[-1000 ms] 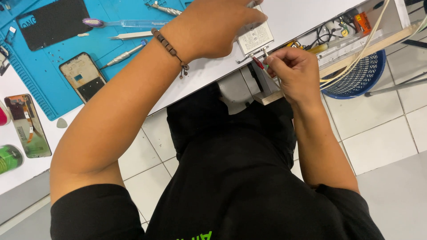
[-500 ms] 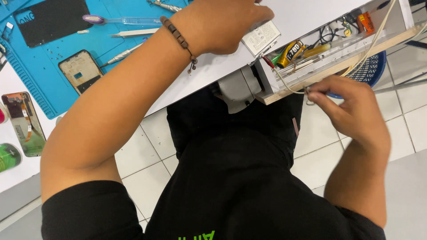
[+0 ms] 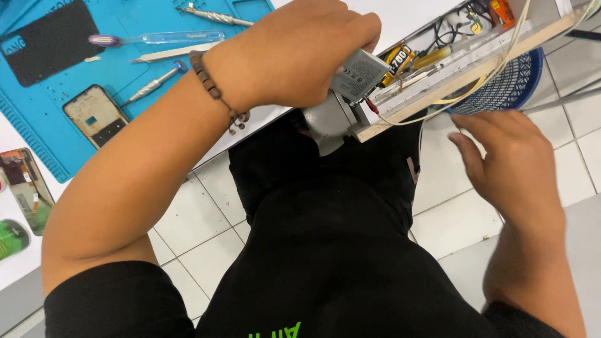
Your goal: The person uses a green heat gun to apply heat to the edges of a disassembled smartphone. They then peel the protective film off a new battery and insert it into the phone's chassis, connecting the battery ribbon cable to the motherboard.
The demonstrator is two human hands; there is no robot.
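Grey flat battery-like pack (image 3: pixel 359 74) sits pinched under the left hand (image 3: pixel 294 53), whose fingers curl down over its top at the table's front edge. Just below those fingers hangs a grey bracket (image 3: pixel 328 122). The right hand (image 3: pixel 510 166) holds nothing, fingers spread loosely, hovering below the open drawer (image 3: pixel 438 87) and apart from it. Beyond the fingertips a blue basket (image 3: pixel 507 84) stands on the floor. Farther behind the left wrist, a phone frame (image 3: pixel 94 116) and tweezers (image 3: pixel 166 53) lie on a blue mat (image 3: pixel 37 138).
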